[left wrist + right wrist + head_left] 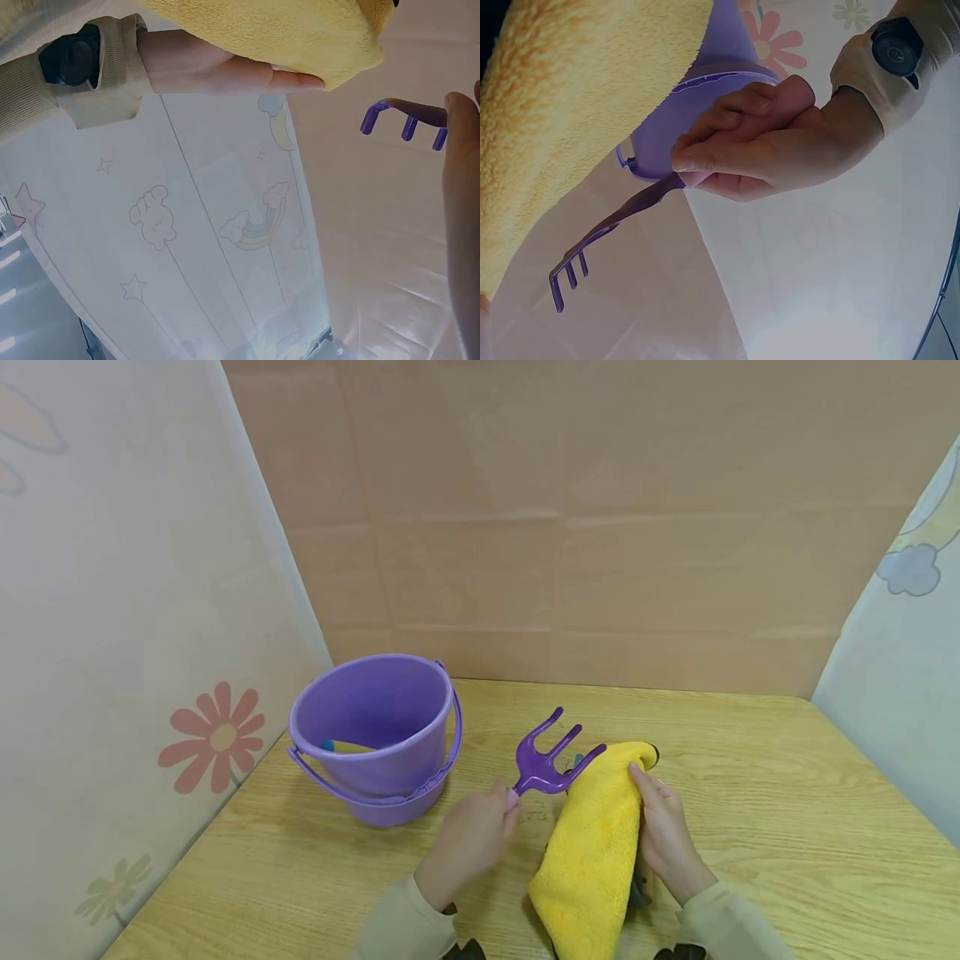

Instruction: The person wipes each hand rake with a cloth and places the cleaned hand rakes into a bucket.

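Observation:
My left hand [467,842] grips a purple toy garden fork [538,770] by its pink handle [791,101]. Its three prongs point up and away, one overlapping a yellow fleecy cloth [588,860] in the head view. The cloth's upper right edge is pinched by my right hand [666,837], thumb on the yellow face and the other fingers mostly hidden behind. The rest of the cloth hangs down towards me, with a dark patch showing along its right side near the table.
Left of my hands a purple bucket [420,760] stands on the wooden table [787,827], its handle lowered at the front. Something yellow and blue [348,747] lies inside. A brown backdrop [600,568] rises behind, with a patterned white panel [150,568] at the left.

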{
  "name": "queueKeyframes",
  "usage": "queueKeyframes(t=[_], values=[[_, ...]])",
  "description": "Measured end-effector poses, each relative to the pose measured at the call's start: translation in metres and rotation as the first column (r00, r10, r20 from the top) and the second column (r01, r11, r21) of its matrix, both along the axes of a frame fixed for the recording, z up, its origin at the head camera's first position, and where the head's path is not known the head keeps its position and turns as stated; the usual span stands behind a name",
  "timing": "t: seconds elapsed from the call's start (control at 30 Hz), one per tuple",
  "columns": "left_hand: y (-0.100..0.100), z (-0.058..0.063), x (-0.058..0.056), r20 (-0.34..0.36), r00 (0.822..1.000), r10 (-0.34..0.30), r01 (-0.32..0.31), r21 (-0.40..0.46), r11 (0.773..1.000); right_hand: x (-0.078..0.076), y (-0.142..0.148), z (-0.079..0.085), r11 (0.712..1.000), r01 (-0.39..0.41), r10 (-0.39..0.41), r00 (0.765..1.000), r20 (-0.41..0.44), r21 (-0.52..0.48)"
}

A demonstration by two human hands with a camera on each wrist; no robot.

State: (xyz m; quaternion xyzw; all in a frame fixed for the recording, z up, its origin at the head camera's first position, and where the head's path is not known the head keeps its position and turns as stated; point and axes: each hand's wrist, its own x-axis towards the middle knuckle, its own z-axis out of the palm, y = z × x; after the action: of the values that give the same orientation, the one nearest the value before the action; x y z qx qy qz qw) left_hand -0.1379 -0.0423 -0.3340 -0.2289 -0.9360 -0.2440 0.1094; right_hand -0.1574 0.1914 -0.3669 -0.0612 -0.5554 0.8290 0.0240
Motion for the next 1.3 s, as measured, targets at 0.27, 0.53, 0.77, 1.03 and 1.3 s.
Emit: queueKeyframes(t=[0.27,0.53,0.77,1.03,1.3], values=[[-0.005,0.002,-0.003,0.031,0.999,0.024,-0.027,0.086,0.996,0.000,-0.001,0.000,1.000,-0.017,0.017,1.000,0.008,0.019],[-0.006,0.006,-0.004,0.085,0.996,0.035,-0.049,0.160,0.986,0.001,-0.001,-0.001,0.999,-0.023,0.022,1.000,0.015,0.037],[-0.010,0.010,-0.005,0.084,0.993,0.082,-0.093,0.143,0.985,0.000,-0.002,-0.001,0.999,-0.012,0.011,0.999,0.039,0.038],[-0.015,0.013,-0.004,-0.077,0.987,0.144,-0.138,0.080,0.987,0.001,-0.001,-0.003,0.998,-0.047,0.046,0.998,0.035,0.035],[-0.016,0.016,-0.004,-0.215,0.950,0.226,-0.224,0.033,0.974,0.002,0.001,-0.004,0.997,-0.055,0.052,0.997,0.052,0.061]])
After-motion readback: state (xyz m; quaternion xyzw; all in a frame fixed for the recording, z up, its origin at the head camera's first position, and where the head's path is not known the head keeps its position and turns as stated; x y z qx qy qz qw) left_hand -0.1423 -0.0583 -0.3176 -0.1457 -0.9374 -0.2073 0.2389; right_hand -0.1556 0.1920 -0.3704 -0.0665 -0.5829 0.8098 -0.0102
